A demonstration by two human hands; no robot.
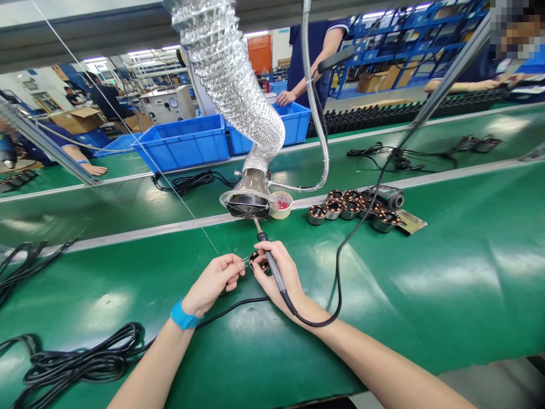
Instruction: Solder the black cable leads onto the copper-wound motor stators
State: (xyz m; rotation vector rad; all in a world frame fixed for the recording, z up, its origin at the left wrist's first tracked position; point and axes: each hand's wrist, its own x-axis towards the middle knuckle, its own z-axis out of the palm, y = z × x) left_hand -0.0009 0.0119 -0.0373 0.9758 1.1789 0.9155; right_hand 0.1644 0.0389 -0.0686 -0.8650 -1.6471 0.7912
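My left hand (221, 275), with a blue wristband (184, 316), is closed in a pinch on thin wire ends (246, 261). Just right of it, my right hand (281, 272) grips a soldering iron (272, 264) between thumb and fingers, tip pointing up and away. The same hand's fingers also hold a small motor stator (258, 261) with copper windings, partly hidden by them. The wire ends are close beside the stator; whether they touch I cannot tell. A thin strand of wire (187, 207) slants down from the upper left toward my left hand.
A fume extractor hood (251, 190) on a silver duct (234, 85) hangs just ahead. Beside it is a tape roll (281, 213). Several stators (349, 209) stand right. Coiled black cables (85, 355) lie left. Blue bins (183, 145) and co-workers are beyond.
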